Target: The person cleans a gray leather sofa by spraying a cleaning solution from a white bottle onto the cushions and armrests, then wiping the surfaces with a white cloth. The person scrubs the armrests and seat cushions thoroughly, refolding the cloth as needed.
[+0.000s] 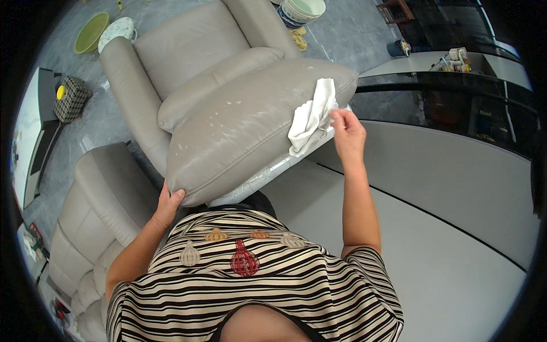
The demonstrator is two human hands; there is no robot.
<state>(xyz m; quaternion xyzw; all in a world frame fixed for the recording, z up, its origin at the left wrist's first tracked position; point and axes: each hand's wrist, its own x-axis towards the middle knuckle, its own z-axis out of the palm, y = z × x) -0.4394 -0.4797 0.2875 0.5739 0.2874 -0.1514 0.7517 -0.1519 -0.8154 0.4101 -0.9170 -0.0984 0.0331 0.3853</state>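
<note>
A grey leather cushion [239, 115] lies tilted across the front of a matching armchair [192, 47], with pale spots and smears on its upper face. My left hand [169, 204] grips its near left corner, thumb on top and fingers mostly hidden beneath. Over the cushion's right part lies a crumpled white cloth [314, 117]. The curled fingers of my right hand [351, 132] pinch the cloth's right edge; the exact grip is partly hidden. Shiny, clear plastic wrapping [265, 173] shows along the cushion's near underside.
Another grey leather seat [111, 188] stands at the left. A grey panelled surface [406, 213] with a glossy black band [436, 109] fills the right. Beyond the armchair are a green basin [92, 33], a white stool [117, 32], stacked buckets [301, 13] and a yellow cloth [298, 39].
</note>
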